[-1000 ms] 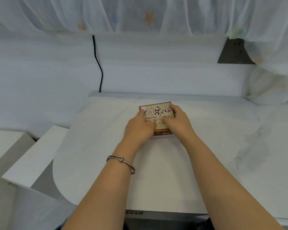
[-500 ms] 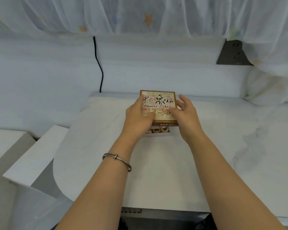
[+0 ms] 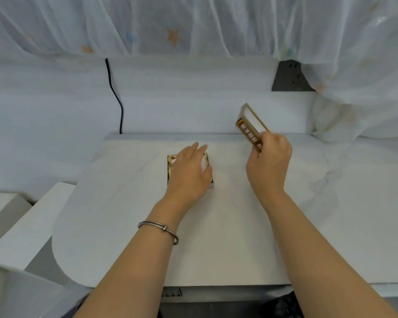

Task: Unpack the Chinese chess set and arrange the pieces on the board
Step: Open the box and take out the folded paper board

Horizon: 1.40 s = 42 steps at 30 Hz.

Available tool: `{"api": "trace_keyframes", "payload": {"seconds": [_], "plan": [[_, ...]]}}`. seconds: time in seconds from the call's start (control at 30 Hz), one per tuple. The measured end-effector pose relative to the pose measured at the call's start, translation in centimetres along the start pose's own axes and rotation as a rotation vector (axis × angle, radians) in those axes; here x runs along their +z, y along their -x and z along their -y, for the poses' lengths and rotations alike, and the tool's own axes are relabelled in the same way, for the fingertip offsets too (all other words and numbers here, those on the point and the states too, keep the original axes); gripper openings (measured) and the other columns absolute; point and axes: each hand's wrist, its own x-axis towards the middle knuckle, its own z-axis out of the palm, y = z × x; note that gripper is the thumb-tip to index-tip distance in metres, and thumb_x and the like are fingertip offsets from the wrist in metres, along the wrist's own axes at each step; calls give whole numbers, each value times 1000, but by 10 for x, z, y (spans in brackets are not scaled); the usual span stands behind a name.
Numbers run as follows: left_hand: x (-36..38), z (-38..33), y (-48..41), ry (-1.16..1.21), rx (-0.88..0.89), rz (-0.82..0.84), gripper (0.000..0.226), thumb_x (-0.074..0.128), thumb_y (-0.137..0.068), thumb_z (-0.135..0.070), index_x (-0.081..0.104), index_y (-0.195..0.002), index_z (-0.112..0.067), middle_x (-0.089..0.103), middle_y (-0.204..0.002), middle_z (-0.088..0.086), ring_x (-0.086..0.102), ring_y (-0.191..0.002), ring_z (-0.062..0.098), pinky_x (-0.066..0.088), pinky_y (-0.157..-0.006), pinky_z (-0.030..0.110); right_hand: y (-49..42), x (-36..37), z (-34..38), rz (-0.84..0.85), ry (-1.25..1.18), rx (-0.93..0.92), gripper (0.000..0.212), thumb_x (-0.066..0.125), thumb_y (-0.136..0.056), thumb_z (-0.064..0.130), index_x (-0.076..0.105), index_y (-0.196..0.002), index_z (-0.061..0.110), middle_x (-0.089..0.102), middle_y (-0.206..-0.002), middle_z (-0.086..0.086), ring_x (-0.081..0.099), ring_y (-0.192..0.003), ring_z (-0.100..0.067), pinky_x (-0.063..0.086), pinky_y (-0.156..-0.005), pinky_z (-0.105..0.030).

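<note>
The chess set's box lid (image 3: 251,123), brown-edged with a white inside, is tilted in the air at the right, and my right hand (image 3: 269,160) grips its lower end. The open box bottom (image 3: 210,185) lies on the white table (image 3: 216,237) near the middle. My left hand (image 3: 189,173) rests flat over it with straight fingers, hiding most of it. A few round wooden pieces (image 3: 171,159) with dark characters show at the box's left edge.
A black cable (image 3: 117,99) hangs down the wall behind the table. A dark socket plate (image 3: 290,76) sits on the wall at the right under a sheer curtain (image 3: 193,24). White blocks (image 3: 21,221) stand left of the table's rounded corner.
The lid has come off the box. My right hand carried it up and to the right, tilting it. My left hand dropped flat onto the open box bottom.
</note>
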Motion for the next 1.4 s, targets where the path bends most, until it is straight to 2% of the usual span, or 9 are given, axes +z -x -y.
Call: {"api": "trace_keyframes", "payload": {"seconds": [0.1,0.2,0.3,0.5,0.7,0.93,1.1,1.3,1.4], "plan": [[11,-1,1,-197,65,58,51,45,-95,-25,31,-144,-21,22,-155,0,10,-145,20,13,-115,35,12,6,-30,422,474,-60,31,48,-76,-5,58,-104,5,57,-116,-14,37,-126,-35,13,-113,-52],[19,-1,1,-272,81,99,50,43,-96,-25,31,-144,-23,21,-156,-2,7,-146,20,14,-117,38,19,5,-39,650,627,9,42,43,-84,3,49,-125,12,27,-150,-12,8,-144,-33,-2,-113,-59],[24,1,1,-329,93,113,50,43,-95,-25,33,-143,-23,21,-156,-2,7,-146,21,15,-117,40,21,6,-34,593,597,-53,49,45,-83,4,40,-132,8,8,-156,-16,0,-145,-34,0,-114,-56],[19,11,-3,-398,42,77,48,45,-91,-25,38,-139,-22,29,-151,-5,15,-142,22,21,-112,42,33,18,-22,681,487,-68,42,43,-85,11,42,-127,9,41,-131,-12,39,-120,-30,34,-101,-38],[10,15,2,-401,-36,99,49,43,-95,-32,32,-142,-23,21,-154,-5,9,-144,23,14,-113,46,15,26,-47,704,496,-30,41,38,-94,31,43,-128,9,38,-138,-13,29,-132,-30,25,-110,-48],[-11,27,1,-281,-226,50,48,40,-96,-32,34,-142,-21,35,-148,0,21,-140,24,18,-114,51,11,34,-16,561,335,-45,54,45,-93,23,30,-143,8,18,-155,-15,11,-143,-32,10,-117,-44],[-24,41,-1,-293,-331,-4,35,42,-92,-28,52,-125,-17,53,-126,5,40,-122,28,38,-100,45,27,49,28,573,77,-56,42,43,-96,22,45,-135,7,31,-149,-14,21,-140,-28,17,-115,-35],[-23,52,-2,-326,-365,64,27,45,-90,-31,62,-104,-17,56,-113,4,41,-118,28,41,-95,43,37,63,38,646,133,34,39,38,-96,28,54,-122,4,44,-138,-14,32,-131,-30,30,-106,-40],[-24,55,-2,-321,-333,57,30,48,-90,-32,62,-112,-19,52,-127,4,33,-130,28,36,-102,43,41,67,42,651,133,22,39,44,-94,30,51,-123,4,47,-132,-12,35,-126,-30,34,-103,-40]]}}
